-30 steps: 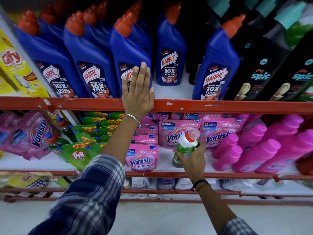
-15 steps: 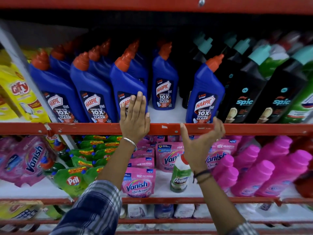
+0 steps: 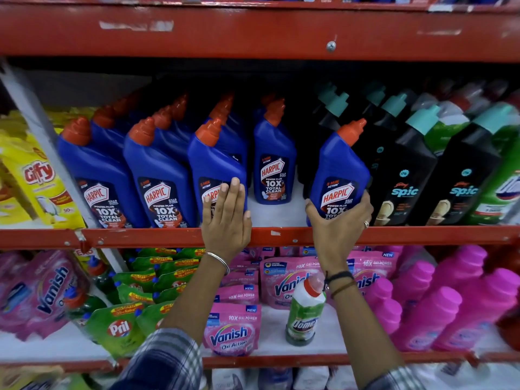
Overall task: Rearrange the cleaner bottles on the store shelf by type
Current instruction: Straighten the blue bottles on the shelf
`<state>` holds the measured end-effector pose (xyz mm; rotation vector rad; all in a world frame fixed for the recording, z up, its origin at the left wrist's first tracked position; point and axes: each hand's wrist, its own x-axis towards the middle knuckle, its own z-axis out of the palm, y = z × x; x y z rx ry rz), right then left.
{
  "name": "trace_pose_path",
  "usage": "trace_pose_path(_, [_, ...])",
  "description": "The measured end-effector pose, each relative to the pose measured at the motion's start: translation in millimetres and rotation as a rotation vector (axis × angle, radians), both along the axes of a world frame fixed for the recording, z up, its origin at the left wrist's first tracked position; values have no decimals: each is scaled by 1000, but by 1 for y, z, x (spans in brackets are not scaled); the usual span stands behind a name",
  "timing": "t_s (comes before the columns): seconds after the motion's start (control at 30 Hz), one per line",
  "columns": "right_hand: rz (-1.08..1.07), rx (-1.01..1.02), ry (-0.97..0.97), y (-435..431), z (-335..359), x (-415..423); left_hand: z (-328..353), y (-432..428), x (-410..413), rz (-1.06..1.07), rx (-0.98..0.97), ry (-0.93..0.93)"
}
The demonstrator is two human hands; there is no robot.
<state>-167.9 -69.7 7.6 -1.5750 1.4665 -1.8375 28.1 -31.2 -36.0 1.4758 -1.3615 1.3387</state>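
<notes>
Blue Harpic bottles with orange caps fill the left and middle of the upper shelf (image 3: 281, 237). My right hand (image 3: 339, 220) grips the base of one blue Harpic bottle (image 3: 339, 170) that stands apart at the right, against the black Spic bottles (image 3: 405, 170). My left hand (image 3: 226, 220) lies flat, fingers together, against the front of another Harpic bottle (image 3: 215, 161) at the shelf edge. A further Harpic bottle (image 3: 274, 167) stands set back in the gap between them. A small green-and-white Domex bottle (image 3: 305, 313) with a red cap stands alone on the lower shelf.
Green Domex bottles (image 3: 503, 178) stand right of the Spic bottles. Yellow Gify pouches (image 3: 33, 175) sit far left behind a slanted post. The lower shelf holds pink Vanish pouches (image 3: 232, 330), green Pril pouches (image 3: 112, 327) and pink bottles (image 3: 455, 305). A red shelf beam runs overhead.
My right hand let go of the small Domex bottle on the lower shelf, rose to the upper shelf and closed on the Harpic bottle beside the Spic bottles. The view tilted upward.
</notes>
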Motion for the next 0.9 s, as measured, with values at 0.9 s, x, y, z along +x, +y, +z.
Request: trace_pose_path(0.9, [97, -23, 168, 37, -6, 63, 1, 2, 1, -13, 20, -3])
